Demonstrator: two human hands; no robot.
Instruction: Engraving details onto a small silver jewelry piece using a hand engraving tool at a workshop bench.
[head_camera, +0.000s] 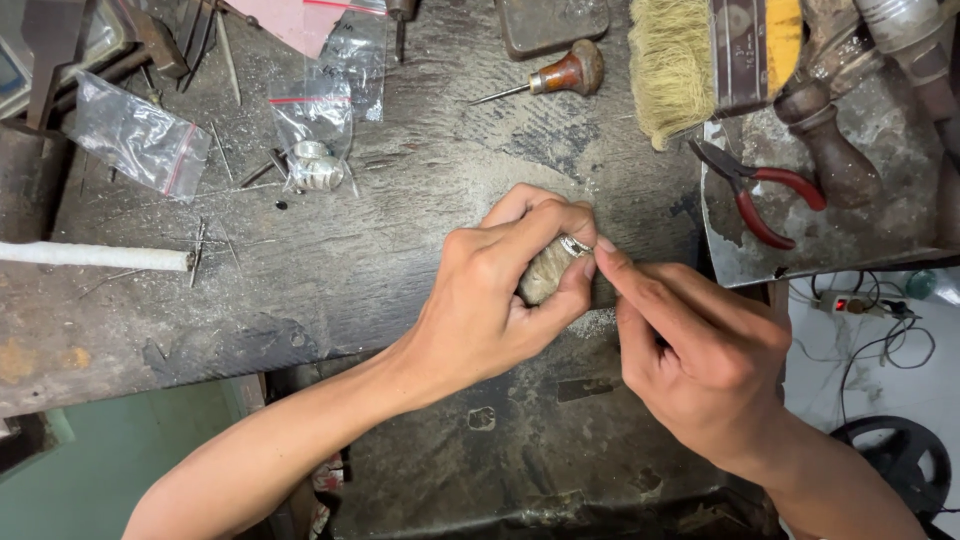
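My left hand (495, 300) is wrapped around a short, worn wooden peg (545, 272) at the front edge of the dark workbench (400, 250). A silver ring (575, 245) sits on the peg's upper end, pinched under my left thumb and forefinger. My right hand (700, 350) comes in from the right with its fingers pressed together; its fingertip touches the ring. Whether the right hand holds a small tool is hidden by the fingers.
Red-handled pliers (765, 195) lie on a metal plate at the right beside a bristle brush (670, 65). A wooden-handled graver (560, 75) lies at the back. Small plastic bags (140, 135), silver rings (315, 165) and thin pins sit at the left, with a white rod (90, 256).
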